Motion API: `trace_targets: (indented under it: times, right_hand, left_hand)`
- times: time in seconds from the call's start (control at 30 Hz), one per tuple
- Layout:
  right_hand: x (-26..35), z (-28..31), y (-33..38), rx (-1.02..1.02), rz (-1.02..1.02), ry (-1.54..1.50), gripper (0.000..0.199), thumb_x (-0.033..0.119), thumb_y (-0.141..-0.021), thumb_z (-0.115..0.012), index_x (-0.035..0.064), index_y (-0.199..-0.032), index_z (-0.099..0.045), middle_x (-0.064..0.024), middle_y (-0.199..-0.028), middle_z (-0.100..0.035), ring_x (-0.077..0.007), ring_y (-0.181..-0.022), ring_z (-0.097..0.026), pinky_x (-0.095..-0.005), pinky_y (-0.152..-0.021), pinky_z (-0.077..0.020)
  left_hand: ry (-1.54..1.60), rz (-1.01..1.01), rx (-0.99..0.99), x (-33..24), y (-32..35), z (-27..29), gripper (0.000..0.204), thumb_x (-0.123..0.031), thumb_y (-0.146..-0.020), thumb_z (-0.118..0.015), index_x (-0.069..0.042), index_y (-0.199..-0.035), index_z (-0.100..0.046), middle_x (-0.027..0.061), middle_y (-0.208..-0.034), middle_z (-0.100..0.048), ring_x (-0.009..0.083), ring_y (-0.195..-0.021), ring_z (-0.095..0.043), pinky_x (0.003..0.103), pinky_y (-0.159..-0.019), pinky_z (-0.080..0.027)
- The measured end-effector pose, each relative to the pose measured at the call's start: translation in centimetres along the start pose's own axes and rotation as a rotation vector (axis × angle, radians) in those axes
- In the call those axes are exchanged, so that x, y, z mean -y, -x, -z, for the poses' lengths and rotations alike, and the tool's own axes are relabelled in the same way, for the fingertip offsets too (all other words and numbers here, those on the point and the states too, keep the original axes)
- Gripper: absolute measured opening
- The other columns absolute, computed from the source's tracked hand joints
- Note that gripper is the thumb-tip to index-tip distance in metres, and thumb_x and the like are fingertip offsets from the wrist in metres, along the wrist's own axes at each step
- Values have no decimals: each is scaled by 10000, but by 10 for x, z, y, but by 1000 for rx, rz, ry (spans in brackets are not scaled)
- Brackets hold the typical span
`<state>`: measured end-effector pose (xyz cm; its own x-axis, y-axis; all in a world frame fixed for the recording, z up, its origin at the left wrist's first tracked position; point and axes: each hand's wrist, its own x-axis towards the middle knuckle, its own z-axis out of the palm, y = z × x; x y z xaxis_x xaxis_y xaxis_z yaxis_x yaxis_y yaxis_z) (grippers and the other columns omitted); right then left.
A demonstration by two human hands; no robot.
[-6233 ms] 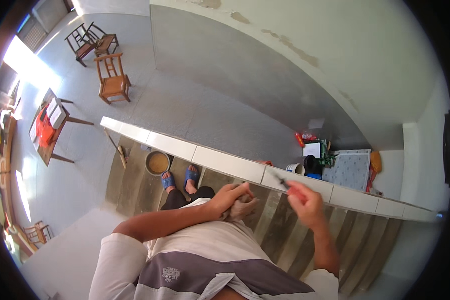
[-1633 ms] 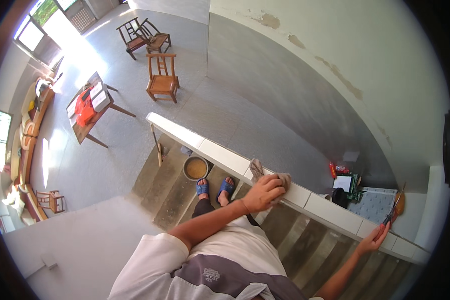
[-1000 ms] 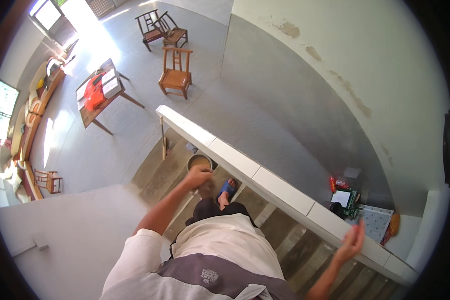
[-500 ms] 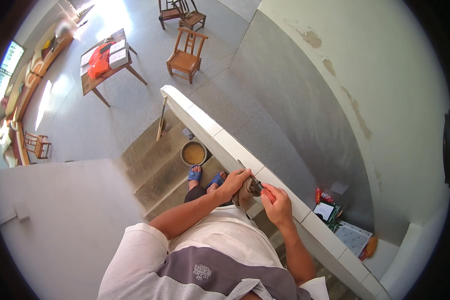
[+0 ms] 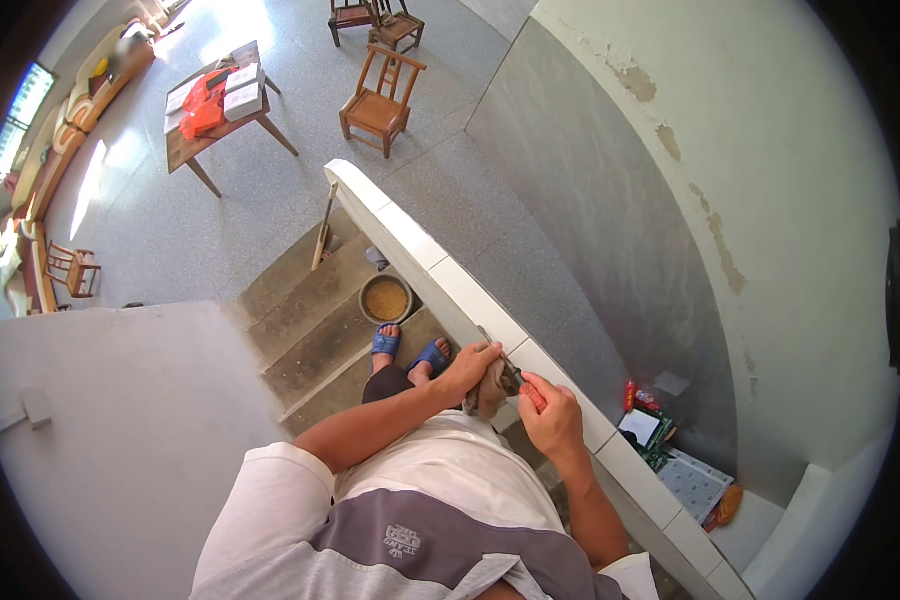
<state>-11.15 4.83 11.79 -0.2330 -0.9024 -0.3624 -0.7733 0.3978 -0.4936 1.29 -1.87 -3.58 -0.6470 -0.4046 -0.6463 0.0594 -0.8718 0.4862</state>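
Observation:
My right hand (image 5: pixel 556 420) is closed around the red handle (image 5: pixel 533 397) of a tool that looks like a screwdriver. Its thin metal shaft points up and left, toward my left hand (image 5: pixel 465 372). That hand's fingers are closed on a crumpled brown rag (image 5: pixel 487 398), pressed against the shaft. The rag and fingers hide part of the tool, so its exact kind is hard to make out. Both hands are in front of my belly, beside the white-tiled top of a low wall (image 5: pixel 500 318).
Concrete steps (image 5: pixel 315 345) lie under my blue slippers (image 5: pixel 386 340). A round bucket (image 5: pixel 410 312) with yellowish contents stands on them, near a wooden stick (image 5: pixel 322 235). Beyond are a wooden table (image 5: pixel 185 152) and chairs (image 5: pixel 376 108). Assorted items, including a white-and-grey sheet (image 5: pixel 692 482), lie beyond the wall at right.
The view has shifted slightly. My right hand has come a little closer to the rag, and both hands keep their hold.

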Motion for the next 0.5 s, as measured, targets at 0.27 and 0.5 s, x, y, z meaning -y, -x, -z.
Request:
trace_targets:
  times: [0.27,0.5]
  right_hand:
    - [-5,-5,-4,-12,63,9,318,180,-840,-597,82,-1136,-658,-130,-910,-708,-290,-838,-660,-447,-965,-411]
    - [-1,-2,-3,14,85,96,310,167,-828,-611,80,-1121,-665,-119,-887,-712,-275,-797,-670,-457,-966,-403]
  left_hand:
    - [92,45,40,-7,4,2,359,-338,-1014,-431,-26,-1021,-609,75,-954,-636,149,-877,-608,279,-806,-493]
    - [62,67,43,-5,4,3,367,-354,-1015,-431,-26,-1049,-591,78,-964,-628,159,-884,-610,297,-794,-509]
